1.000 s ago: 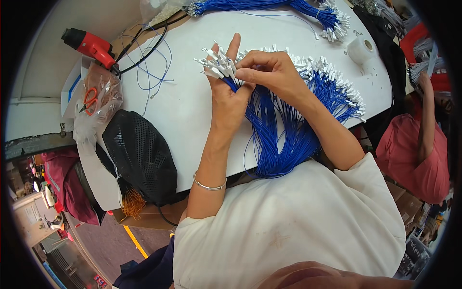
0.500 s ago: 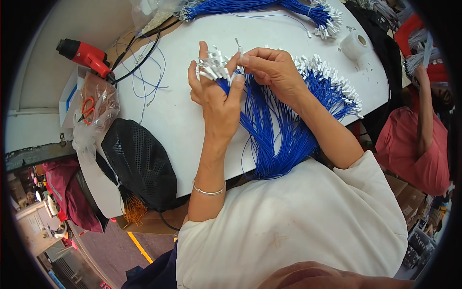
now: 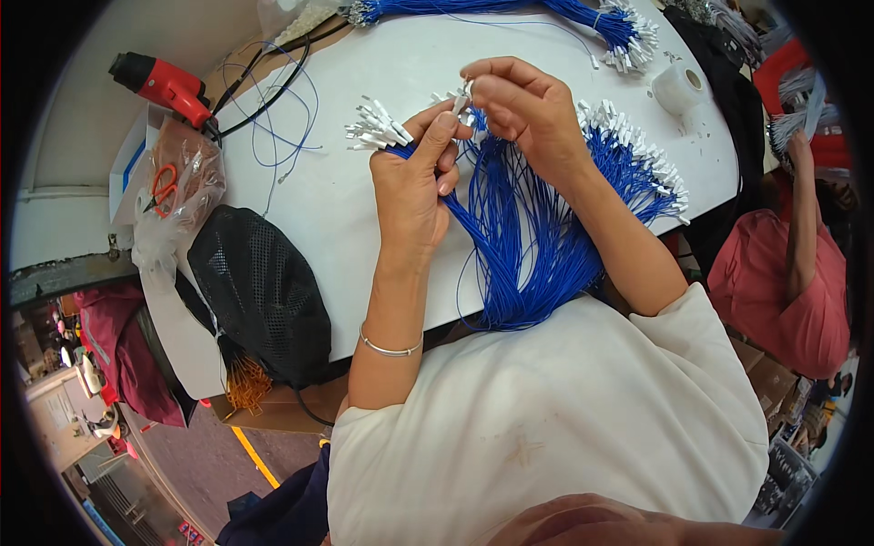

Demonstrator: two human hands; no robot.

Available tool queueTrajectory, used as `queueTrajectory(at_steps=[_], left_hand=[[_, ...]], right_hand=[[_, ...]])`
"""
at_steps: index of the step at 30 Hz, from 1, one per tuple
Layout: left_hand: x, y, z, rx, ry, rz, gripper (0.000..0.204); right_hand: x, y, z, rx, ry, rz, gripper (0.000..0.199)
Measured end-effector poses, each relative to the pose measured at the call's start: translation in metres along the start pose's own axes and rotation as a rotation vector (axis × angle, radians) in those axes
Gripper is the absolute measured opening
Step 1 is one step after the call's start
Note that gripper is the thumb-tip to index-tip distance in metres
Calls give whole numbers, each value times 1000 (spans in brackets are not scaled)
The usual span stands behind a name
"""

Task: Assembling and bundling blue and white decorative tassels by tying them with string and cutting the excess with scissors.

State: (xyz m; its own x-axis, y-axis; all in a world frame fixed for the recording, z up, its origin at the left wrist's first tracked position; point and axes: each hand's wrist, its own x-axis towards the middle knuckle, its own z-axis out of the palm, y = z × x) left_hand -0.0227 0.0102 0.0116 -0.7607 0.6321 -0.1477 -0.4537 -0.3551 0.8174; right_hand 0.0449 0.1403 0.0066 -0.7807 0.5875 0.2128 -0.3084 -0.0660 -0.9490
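Note:
My left hand [image 3: 414,196] is closed around a bundle of thin blue wires. Their white connector ends [image 3: 378,127] fan out past its fingers on the left. Between its thumb and forefinger is a single white connector [image 3: 460,102], tilted upward. Just above that connector, my right hand [image 3: 533,114] has thumb and forefinger bent together at its tip; what they grip is too small to make out. More blue wires [image 3: 546,246] run down from the hands to the table edge at my body. Their white ends [image 3: 637,146] spread out beyond my right forearm.
Another bundle of blue wires [image 3: 473,7] lies along the far edge of the white table [image 3: 364,55]. A clear film roll [image 3: 678,88] stands at the right. On the left are a red heat gun [image 3: 164,82], orange-handled scissors [image 3: 162,189] and a black mesh bag [image 3: 259,296]. Another person [image 3: 778,282] sits at right.
My left hand has turned and its raised fingers have curled in; the bundled white ends now point up-left. My right hand has risen slightly, with its fingertips at the connector's upper end.

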Motion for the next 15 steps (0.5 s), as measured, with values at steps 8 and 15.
queueTrajectory(at_steps=[8,15], left_hand=[[-1,-3,-2,104,14,15,23],[-1,-5,0,166,60,38,19]], right_hand=[[0,3,-6,33,45,44,12],[-1,5,-6,32,54,51,12]])
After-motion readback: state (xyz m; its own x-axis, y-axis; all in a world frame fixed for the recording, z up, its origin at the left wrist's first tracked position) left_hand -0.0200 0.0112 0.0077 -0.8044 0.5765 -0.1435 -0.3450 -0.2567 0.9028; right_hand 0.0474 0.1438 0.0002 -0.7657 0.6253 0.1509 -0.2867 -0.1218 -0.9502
